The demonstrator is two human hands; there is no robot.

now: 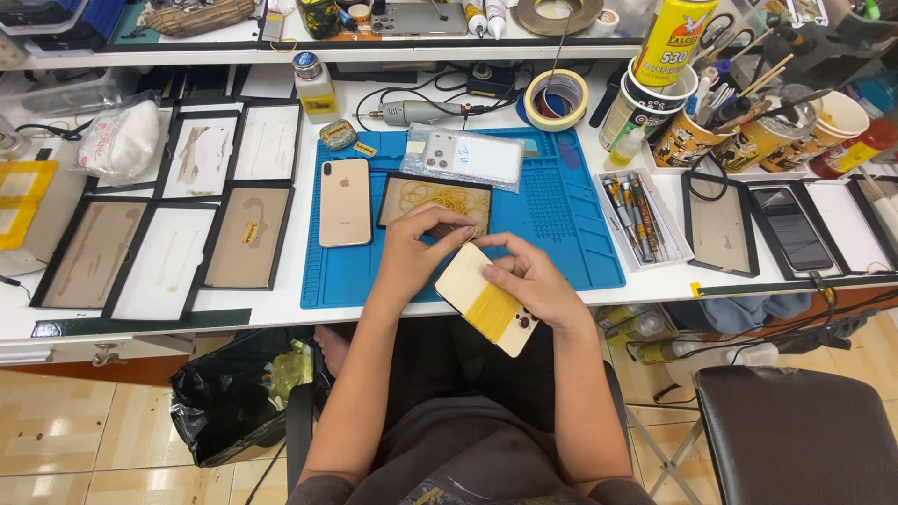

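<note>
Left hand [416, 251] and right hand [533, 281] both grip the cream phone back panel [486, 299], held in the air just off the front edge of the blue work mat [561, 215], above the person's lap.

Left: thumb and fingers pinched together at the panel's upper corner, looks like they're on an edge or a film there; can't tell exactly what is between the tips. Right: fingers wrapped over the panel's right long edge, clamped on it, thumb on the face.

Panel: thin flat plate, cream with a yellow band across the lower half and a small camera cutout at the lower right corner. Judgement: light, stiff, probably glass, so brittle in bending and slick on the face. Best held by the long edges, as the right hand does; don't flex it and don't load the corner by the cutout.

Orientation: long axis runs diagonally, upper left to lower right in the head view. Cutout end points down-right toward the person; plain end points up-left toward the mat. Face tilted up at the camera.

Nearby on the mat: gold phone [344, 202] lying back up, well apart from the panel; black tray of rubber bands [435, 199] right behind the left hand.
</note>
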